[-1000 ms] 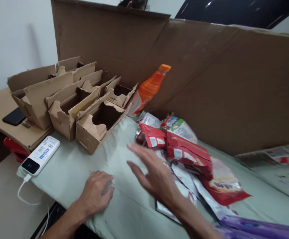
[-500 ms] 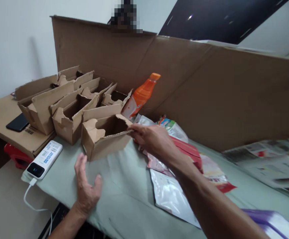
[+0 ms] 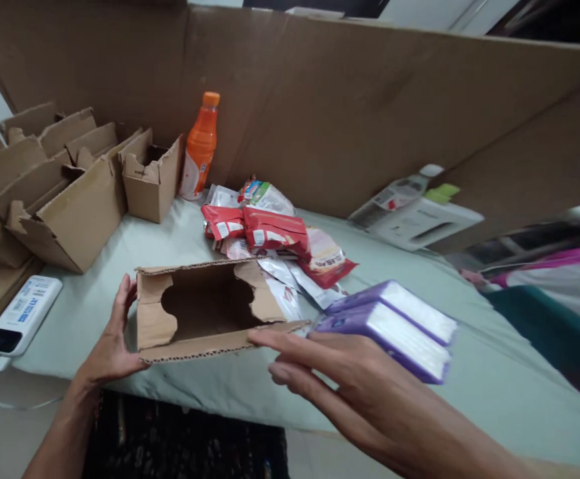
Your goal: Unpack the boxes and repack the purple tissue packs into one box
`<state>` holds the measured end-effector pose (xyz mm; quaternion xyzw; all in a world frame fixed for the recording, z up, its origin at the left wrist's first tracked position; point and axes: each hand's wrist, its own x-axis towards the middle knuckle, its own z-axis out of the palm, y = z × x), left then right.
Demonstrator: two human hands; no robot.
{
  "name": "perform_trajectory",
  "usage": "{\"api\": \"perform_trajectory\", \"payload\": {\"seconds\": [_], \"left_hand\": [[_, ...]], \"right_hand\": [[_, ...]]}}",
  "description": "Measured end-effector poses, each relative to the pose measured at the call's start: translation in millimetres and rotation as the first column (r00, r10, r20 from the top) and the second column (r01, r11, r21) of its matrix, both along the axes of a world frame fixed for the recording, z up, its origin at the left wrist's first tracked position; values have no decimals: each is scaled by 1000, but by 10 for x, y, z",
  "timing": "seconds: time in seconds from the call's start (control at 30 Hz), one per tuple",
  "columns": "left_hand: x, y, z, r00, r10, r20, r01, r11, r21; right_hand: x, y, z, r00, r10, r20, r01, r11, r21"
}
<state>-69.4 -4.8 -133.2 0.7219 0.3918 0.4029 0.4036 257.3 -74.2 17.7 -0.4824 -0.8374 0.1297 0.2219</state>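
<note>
An open-topped cardboard box [image 3: 153, 306] sits near the front edge of the cloth-covered table, its cut-out inside facing up at me. My left hand [image 3: 108, 349] grips its left end, fingers behind and thumb at the front corner. Over the box's right front corner, my right hand [image 3: 340, 372] has its fingers stretched out, one fingertip touching the front flap's edge; its thumb is hidden. Just behind the box lie red snack packets [image 3: 277, 233] and silvery pouches [image 3: 285, 296]. Purple-wrapped tissue packs [image 3: 390, 326] are beside my right hand.
More cardboard boxes [image 3: 85, 219] crowd the left side, near an orange bottle [image 3: 201, 150]. A white power bank [image 3: 23, 313] with a cable lies at the front left. A tall cardboard panel [image 3: 344, 120] closes off the back. White jugs [image 3: 434, 219] lean at the right.
The box has come away from the group, toward me and the right. My left hand has taken hold of its end, while my right hand's pinch has loosened. The view has swung right.
</note>
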Motion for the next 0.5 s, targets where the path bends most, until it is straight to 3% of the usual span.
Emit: {"api": "perform_trajectory", "payload": {"seconds": [0.13,0.2,0.3,0.37,0.43,0.5], "left_hand": [[6,56,38,1000,-11,-3,11,999,-37],[17,86,60,999,-32,-7,32,998,-52],[5,144,129,998,-60,-32,57,995,-79],[-13,182,195,995,-82,-49,77,993,-87],[-27,211,253,993,-106,-59,100,991,-88],[-39,238,280,990,-121,-67,114,990,-88]], "right_hand": [[102,195,217,987,54,-153,-40,994,98],[21,422,240,983,147,-106,-136,985,104],[-177,787,174,925,359,123,-350,932,-91],[-266,938,125,848,417,326,-358,906,-226],[-262,966,101,769,360,528,-283,933,-224],[-151,891,90,732,255,632,-233,965,-119]]}}
